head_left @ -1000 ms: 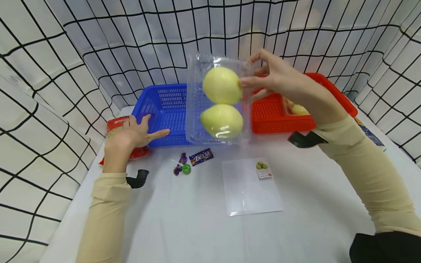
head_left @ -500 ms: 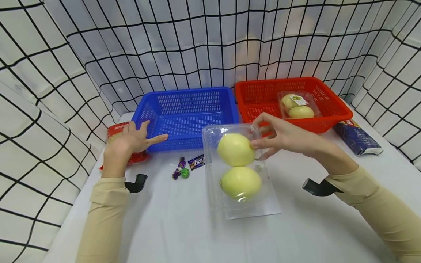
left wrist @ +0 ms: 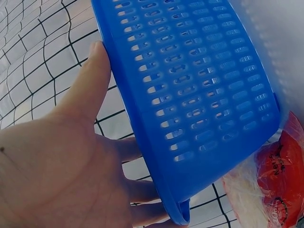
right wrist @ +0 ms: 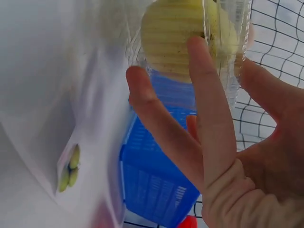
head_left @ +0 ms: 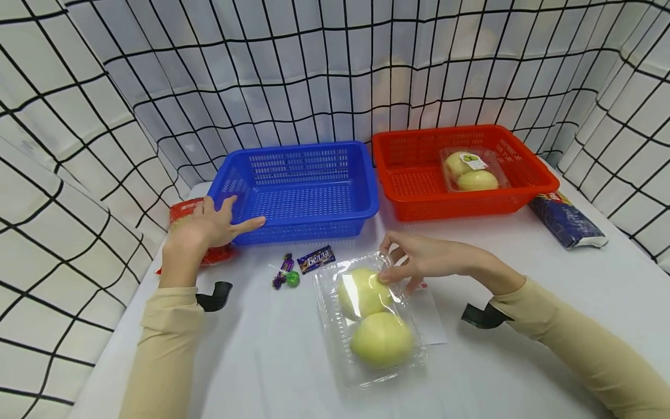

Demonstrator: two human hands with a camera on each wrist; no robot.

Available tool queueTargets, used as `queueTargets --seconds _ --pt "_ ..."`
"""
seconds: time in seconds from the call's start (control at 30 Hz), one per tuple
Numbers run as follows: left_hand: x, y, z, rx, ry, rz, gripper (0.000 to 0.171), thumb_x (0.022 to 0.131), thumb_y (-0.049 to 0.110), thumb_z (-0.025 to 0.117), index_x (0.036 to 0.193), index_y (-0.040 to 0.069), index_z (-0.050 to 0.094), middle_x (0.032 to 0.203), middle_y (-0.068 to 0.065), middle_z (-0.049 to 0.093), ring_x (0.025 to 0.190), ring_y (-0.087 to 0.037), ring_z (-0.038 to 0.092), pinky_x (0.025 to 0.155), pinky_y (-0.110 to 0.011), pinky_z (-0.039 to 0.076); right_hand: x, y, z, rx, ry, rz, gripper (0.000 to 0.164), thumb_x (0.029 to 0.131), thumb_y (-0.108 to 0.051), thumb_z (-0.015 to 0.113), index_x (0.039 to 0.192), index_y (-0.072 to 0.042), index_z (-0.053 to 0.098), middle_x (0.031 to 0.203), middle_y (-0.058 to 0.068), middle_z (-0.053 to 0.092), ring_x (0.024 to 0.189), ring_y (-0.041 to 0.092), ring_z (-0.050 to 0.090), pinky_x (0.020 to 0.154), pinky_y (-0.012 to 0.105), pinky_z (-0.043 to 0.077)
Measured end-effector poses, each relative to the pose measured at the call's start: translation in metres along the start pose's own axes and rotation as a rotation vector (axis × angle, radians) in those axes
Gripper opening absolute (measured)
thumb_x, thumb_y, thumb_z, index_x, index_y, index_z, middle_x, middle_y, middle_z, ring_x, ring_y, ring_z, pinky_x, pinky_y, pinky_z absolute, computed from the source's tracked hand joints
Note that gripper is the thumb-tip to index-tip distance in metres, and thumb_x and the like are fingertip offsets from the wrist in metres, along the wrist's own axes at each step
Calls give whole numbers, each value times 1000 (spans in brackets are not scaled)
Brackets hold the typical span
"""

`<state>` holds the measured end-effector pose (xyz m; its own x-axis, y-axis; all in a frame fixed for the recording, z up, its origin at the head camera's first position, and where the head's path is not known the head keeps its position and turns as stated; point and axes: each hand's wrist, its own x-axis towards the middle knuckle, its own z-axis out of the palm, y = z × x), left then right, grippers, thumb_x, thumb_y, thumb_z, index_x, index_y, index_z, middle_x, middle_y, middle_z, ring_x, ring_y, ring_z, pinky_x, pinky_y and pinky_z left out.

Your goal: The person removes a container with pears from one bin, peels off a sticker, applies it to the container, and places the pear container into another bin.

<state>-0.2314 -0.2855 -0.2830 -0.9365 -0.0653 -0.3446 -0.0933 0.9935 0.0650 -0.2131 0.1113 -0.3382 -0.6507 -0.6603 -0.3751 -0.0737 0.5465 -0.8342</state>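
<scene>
My right hand (head_left: 413, 259) pinches the upper right edge of a clear plastic fruit box (head_left: 335, 349) holding two pale yellow-green fruits (head_left: 382, 340). The box is tilted low over the table and partly covers a clear sheet (head_left: 426, 314). In the right wrist view, the fingers (right wrist: 211, 109) lie along the box's underside and the thumb is at its far edge. My left hand (head_left: 201, 230) is spread at the left corner of a blue basket (head_left: 293, 230). The left wrist view has its thumb (left wrist: 90, 80) touching the basket's rim, with the other fingers partly hidden behind it.
A red basket (head_left: 460, 206) at the back right holds another fruit box (head_left: 473, 169). Beside it lies a dark blue packet (head_left: 567, 221). A red packet (head_left: 220, 254) is under my left hand. Wrapped sweets (head_left: 285, 272) and a candy bar (head_left: 316, 259) lie before the blue basket. Black netting surrounds the table.
My right hand has brought the fruit box down from in front of the baskets towards the near middle of the table. My left hand has stayed at the blue basket's corner.
</scene>
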Motion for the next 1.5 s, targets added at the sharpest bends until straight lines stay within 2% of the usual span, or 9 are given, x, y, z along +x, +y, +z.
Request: queueTargets --seconds 0.3,0.5,0.63,0.7,0.8,0.93,1.07,1.27,1.5 --pt "0 -4 -1 14 -1 10 111 91 87 26 164 9 -5 160 -44 -3 149 -63 8 107 -81 35 9 9 -6 -426 110 -110 47 95 -47 70 121 -9 61 121 9 70 111 22 66 96 43 58" --pt "2 -3 -1 21 9 25 111 92 86 27 164 9 -4 159 -45 -1 148 -63 10 106 -80 37 11 14 -9 -469 114 -156 50 96 -49 67 124 -8 63 126 9 69 115 24 64 99 45 57" --pt "1 1 -1 6 60 37 108 95 80 34 164 5 -1 161 -44 -8 152 -61 -3 116 -78 25 5 16 -15 -512 96 -154 59 98 -52 64 137 -8 58 138 9 63 130 27 58 109 49 51" --pt "-4 7 -2 -7 114 85 104 97 73 41 164 3 3 163 -42 -13 153 -58 -13 121 -77 14 0 18 -20 -548 76 -123 64 97 -51 66 143 -9 52 143 9 58 136 28 52 114 51 47" --pt "-18 24 -5 -53 158 263 95 99 64 51 165 7 13 168 -34 -12 155 -51 -21 122 -75 0 -5 23 -25 -626 27 -53 72 89 -50 76 144 -12 48 141 8 53 135 28 47 114 51 44" --pt "-35 56 1 -147 18 568 80 97 60 60 160 17 36 172 -17 22 162 -40 10 126 -69 17 -6 29 -24 -717 -34 9 69 82 -47 84 134 -17 49 133 5 49 128 25 44 110 48 44" --pt "-31 83 18 -174 -176 738 72 94 58 66 152 16 50 156 -6 53 147 -31 48 120 -55 41 -3 32 -22 -741 -21 -20 50 84 -35 84 120 -18 54 125 5 49 119 23 45 102 42 46" --pt "-6 105 48 -140 -368 809 75 99 56 60 158 14 39 162 -5 46 151 -27 43 125 -50 36 1 39 -29 -791 -6 -188 4 98 -18 67 100 -15 65 116 7 60 108 21 54 96 39 51" --pt "8 119 69 -189 -426 785 84 100 62 53 163 12 28 167 -5 36 156 -24 34 129 -46 29 8 46 -48 -736 30 -272 13 102 -13 58 111 -7 66 100 3 65 98 18 60 92 41 57"
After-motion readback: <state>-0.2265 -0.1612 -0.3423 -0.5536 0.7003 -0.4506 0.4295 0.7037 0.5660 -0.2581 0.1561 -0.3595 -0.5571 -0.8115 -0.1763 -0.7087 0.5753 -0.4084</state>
